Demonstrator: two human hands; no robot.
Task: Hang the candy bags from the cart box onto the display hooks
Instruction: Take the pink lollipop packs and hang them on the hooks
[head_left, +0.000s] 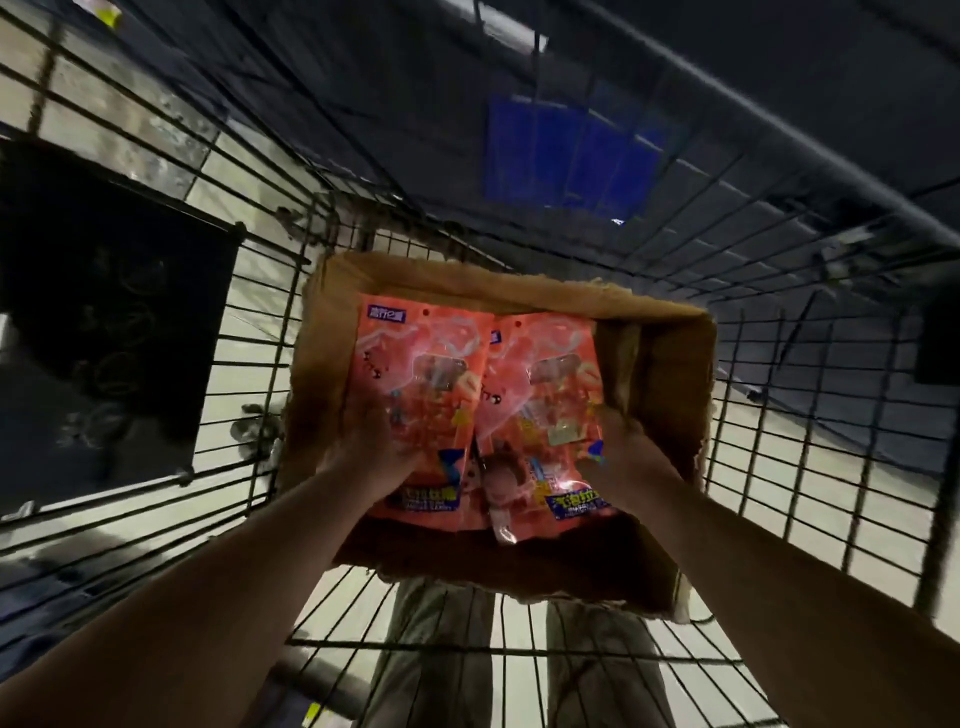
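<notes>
The left hand (376, 441) and right hand (621, 441) are bare, like the forearms (218, 587); loose olive-grey cloth trousers (441, 654), creased lengthwise, clothe both legs.

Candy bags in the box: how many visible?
2. The left bag lies in the box, the left hand at its outer edge; the right bag lies beside it, the right hand at its outer edge. More may be hidden underneath.

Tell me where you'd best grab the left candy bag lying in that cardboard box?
Probably its near lower-left corner, coming from the near side, where the left hand is. The left bag lies flat, face up in the box, hanging hole at the far end, so a low grip leaves that hole free for hanging.
</notes>
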